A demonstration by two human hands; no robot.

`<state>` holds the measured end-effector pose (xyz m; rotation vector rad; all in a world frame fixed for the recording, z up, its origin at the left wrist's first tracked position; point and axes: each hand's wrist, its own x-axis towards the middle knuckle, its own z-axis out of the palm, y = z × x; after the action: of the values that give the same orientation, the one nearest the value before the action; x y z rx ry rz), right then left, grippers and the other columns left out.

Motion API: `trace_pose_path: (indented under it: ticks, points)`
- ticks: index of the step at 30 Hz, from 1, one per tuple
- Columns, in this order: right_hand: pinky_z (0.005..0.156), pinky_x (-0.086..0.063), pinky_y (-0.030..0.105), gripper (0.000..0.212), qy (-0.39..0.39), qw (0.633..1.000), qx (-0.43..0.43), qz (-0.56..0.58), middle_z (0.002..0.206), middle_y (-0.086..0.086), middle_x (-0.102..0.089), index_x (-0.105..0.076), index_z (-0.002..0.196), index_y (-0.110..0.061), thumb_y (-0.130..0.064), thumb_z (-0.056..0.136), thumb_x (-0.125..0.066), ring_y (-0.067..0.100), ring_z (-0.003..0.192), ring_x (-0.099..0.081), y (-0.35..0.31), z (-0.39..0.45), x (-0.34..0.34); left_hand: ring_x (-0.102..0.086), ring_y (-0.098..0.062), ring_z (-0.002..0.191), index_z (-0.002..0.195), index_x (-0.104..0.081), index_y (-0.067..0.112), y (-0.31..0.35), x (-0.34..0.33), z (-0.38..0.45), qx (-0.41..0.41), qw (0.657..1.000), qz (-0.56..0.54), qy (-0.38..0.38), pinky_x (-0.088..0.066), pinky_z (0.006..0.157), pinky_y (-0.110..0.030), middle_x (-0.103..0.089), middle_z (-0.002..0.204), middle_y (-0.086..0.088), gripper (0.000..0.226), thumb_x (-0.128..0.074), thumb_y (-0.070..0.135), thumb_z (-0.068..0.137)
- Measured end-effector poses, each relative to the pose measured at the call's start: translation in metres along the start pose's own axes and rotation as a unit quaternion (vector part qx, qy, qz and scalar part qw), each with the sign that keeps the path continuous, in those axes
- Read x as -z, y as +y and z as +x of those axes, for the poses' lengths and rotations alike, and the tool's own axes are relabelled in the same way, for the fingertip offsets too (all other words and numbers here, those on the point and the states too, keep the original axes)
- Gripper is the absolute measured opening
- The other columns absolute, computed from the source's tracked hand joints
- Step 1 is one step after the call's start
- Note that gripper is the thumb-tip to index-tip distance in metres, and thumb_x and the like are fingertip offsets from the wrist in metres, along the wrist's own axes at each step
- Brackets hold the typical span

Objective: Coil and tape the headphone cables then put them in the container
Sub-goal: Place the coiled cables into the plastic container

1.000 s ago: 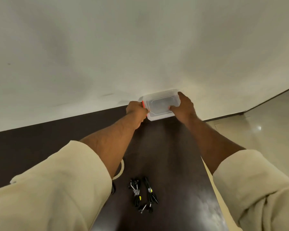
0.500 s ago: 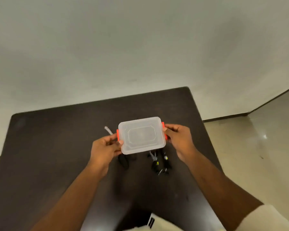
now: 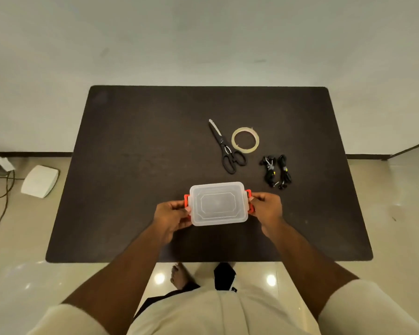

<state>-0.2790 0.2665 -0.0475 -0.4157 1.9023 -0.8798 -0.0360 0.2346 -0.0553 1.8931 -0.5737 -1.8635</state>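
Head view: container (image 3: pixel 218 204), lid on, near centre of table (image 3: pixel 131 165), our left hand (image 3: pixel 172 213) and right hand (image 3: pixel 266 210) gripping its orange latches. Headphone cables (image 3: pixel 276 171) bundled far right. We judge unlatching comes next, then loading.

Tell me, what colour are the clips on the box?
Orange-red side clips on the clear plastic box, head view.

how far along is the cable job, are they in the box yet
Done: both headphone cable bundles look coiled and bound, lying on the table right of the scissors and tape roll.
In hand: the left hand and right hand hold the container by its orange clips, lid on.
Left: open the lid and put the bundles in; it looks empty.
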Motion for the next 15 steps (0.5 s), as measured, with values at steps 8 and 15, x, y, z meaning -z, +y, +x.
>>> trace_pose_path:
  ticks: [8,15]
  points:
    - [0.083,-0.041,0.022,0.029,0.103,0.979,0.092,-0.153,0.116,0.012,-0.067,-0.065,0.117,-0.002,0.0,0.092,-0.052,0.026,0.106,-0.062,0.001,-0.016,-0.002,-0.052,-0.015,0.114,0.143,-0.043,0.027,0.003,0.006,-0.013,-0.214,0.935,0.248,0.139,-0.045,0.101,-0.034,-0.049,0.122,0.001,0.062,-0.064,0.005,0.089]
    - [0.069,-0.046,0.031,0.03,0.042,0.965,0.117,-0.23,0.093,0.012,-0.067,-0.067,0.096,-0.001,0.005,0.084,-0.039,0.026,0.081,-0.057,-0.005,-0.034,-0.021,-0.064,-0.021,0.1,0.117,-0.067,0.012,0.008,-0.025,-0.028,-0.097,0.974,0.197,0.052,-0.052,0.092,-0.037,-0.069,0.114,-0.005,0.026,-0.054,0.022,0.097]
